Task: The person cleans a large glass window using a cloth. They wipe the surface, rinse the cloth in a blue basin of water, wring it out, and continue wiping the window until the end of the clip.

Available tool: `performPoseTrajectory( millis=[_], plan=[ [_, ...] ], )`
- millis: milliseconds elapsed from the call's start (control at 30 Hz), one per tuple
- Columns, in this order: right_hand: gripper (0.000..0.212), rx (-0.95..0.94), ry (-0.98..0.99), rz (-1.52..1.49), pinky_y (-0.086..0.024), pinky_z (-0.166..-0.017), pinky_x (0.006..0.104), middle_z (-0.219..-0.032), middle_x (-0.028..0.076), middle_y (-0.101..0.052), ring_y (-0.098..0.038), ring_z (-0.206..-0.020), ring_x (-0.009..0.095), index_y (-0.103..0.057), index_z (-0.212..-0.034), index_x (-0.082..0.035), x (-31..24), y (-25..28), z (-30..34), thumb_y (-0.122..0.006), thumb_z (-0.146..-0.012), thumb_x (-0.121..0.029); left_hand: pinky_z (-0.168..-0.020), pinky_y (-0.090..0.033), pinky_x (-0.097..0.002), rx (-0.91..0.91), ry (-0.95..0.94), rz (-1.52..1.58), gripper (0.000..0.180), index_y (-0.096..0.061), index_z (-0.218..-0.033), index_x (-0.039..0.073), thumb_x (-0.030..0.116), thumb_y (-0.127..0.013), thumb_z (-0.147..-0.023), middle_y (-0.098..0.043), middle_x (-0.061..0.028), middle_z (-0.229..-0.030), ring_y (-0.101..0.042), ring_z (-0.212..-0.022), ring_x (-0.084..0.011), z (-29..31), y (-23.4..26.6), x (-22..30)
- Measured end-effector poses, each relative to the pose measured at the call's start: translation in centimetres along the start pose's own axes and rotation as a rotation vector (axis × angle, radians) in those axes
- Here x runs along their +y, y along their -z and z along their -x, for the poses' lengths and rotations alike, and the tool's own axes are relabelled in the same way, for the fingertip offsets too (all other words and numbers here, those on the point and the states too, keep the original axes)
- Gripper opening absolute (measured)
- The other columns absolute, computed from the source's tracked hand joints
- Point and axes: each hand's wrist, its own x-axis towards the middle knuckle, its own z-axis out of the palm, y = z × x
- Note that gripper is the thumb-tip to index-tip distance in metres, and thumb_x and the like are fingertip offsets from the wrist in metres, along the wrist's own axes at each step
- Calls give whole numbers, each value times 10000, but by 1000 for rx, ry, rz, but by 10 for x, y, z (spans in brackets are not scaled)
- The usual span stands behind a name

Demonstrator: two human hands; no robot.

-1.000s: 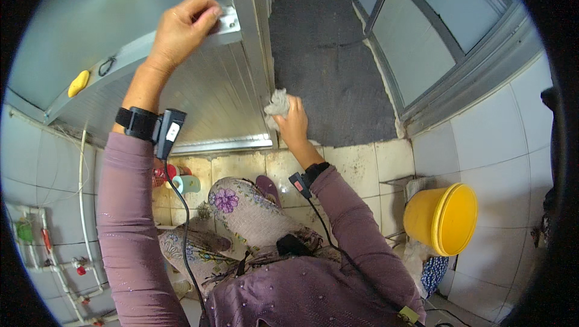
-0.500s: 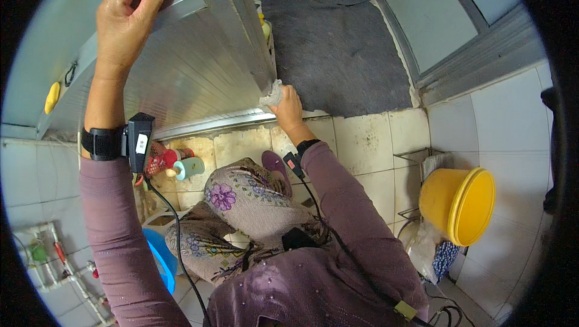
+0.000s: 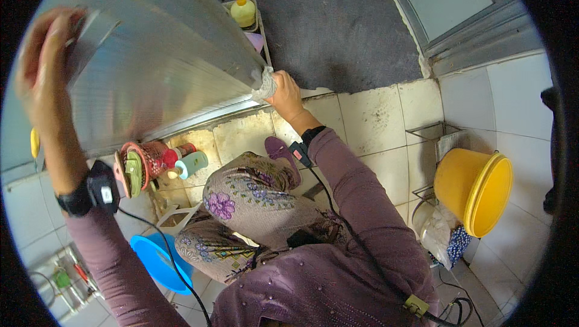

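Note:
A grey metal door [image 3: 163,49] with a ribbed panel stands in front of me, swung to the left. My left hand [image 3: 51,55], somewhat smeared by motion, has its fingers curled around a metal fitting [image 3: 93,37] on the door. My right hand [image 3: 286,99] grips a crumpled grey cloth [image 3: 264,84], pressed against the door's lower corner next to the dark mat. Its fingertips are partly hidden by the cloth.
A dark grey mat [image 3: 332,25] lies past the threshold, beside a yellow pump bottle [image 3: 243,11]. On the tiles stand a red basket [image 3: 151,158], a light-blue bottle [image 3: 193,165] and a blue basin [image 3: 160,260]. At right is a yellow bucket [image 3: 461,185] near a wire rack [image 3: 434,129].
The door has swung left, with my left hand moving left and down along with it. My right hand and the cloth have shifted slightly left. The pump bottle now shows fully.

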Motion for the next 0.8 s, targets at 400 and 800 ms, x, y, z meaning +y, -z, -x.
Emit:
performPoseTrajectory(
  millis=[400,800],
  plan=[
    [542,-296,-412,266,-467,-793,418,-961,163,-569,-574,-921,345,-496,-1046,-20,78,-81,66,-794,-654,-247,-815,-460,-325,367,95,-454,279,-591,-1115,-34,144,-475,-933,-603,-161,-1144,-575,-976,-206,49,96,-41],
    [407,-403,-478,149,-475,-807,427,-1012,214,-580,-589,-948,369,-516,-999,19,44,-49,35,-749,-710,-148,-606,-444,-198,160,169,-25,59,-545,-864,41,77,-546,-911,-548,-7,-821,-503,-701,-50,22,25,-11]
  ],
)
